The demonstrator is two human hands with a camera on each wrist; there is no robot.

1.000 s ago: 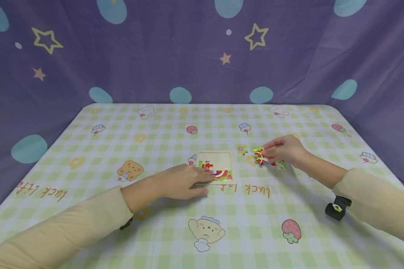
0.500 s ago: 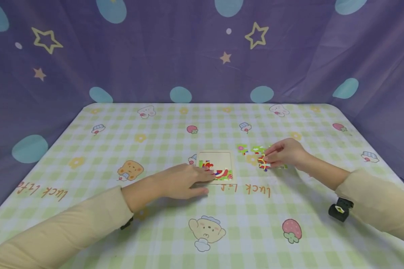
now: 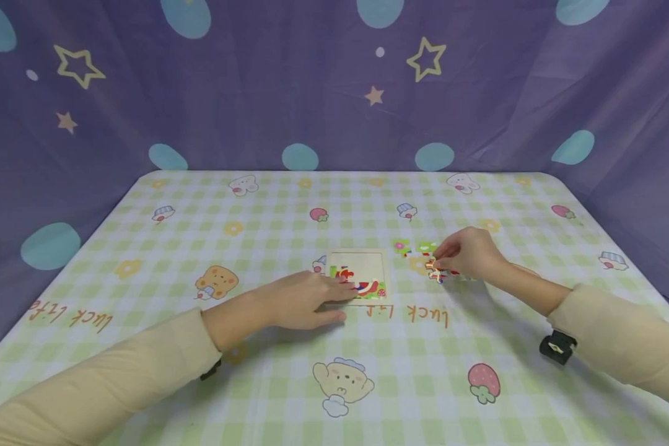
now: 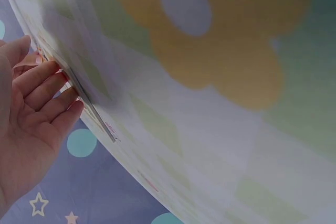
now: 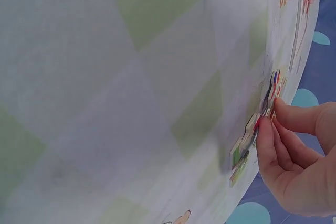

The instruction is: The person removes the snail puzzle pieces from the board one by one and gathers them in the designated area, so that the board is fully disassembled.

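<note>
While the left hand [image 3: 303, 299] has stayed put at centre frame over the last second, the right hand [image 3: 476, 251], right of centre, has shifted its piece. The small flat jigsaw piece in red, yellow and white [image 3: 436, 276] now lies a little lower and further right than a second ago, and its markings appear turned. Right hand: thumb and fingertips drawn together, pinching this piece; the right wrist view shows it close to the cloth, contact not certain. Left hand: fingers extended and relaxed, gripping nothing, resting over the lower left of the square pale wooden puzzle tray [image 3: 384, 263]. Tray contents look unchanged: red and green fitted pieces [image 3: 371, 290] along its lower and left parts, bare wood above. Near the pinched piece, up and to its left, lie a green piece with a pink flower [image 3: 400, 246] and a green-and-white piece [image 3: 425, 247]. Judgement: the change is one of handling, probably orientation; the filling of the tray is no further along, the pinched piece being well outside its rim.
</note>
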